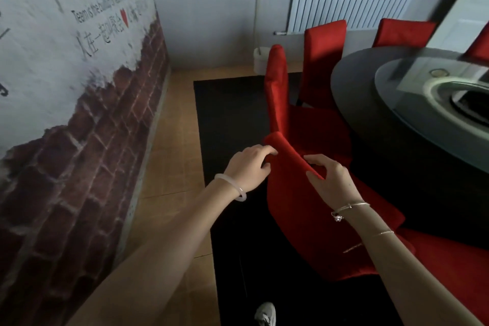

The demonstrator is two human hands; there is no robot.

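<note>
Risk read: looks like a chair move or cover tweak at the round table [370, 114]. Left hand [248, 167] has fingers curled over the top corner of the nearest red chair [296, 214]. Right hand [330, 180] pinches the same top edge further along, thumb on my side. The chair stands on the black rug [230, 114] beside the table, close to the next red chair [276, 87]; I can't judge the gap. The grip looks like fingertips on fabric, not frame, so a pull could slip the cover or lose the back. A push forward could knock the neighbour or the table rim, and legs could snag the rug. The shoe [266, 313] sits behind, so a hard pull back risks the foot.
</note>
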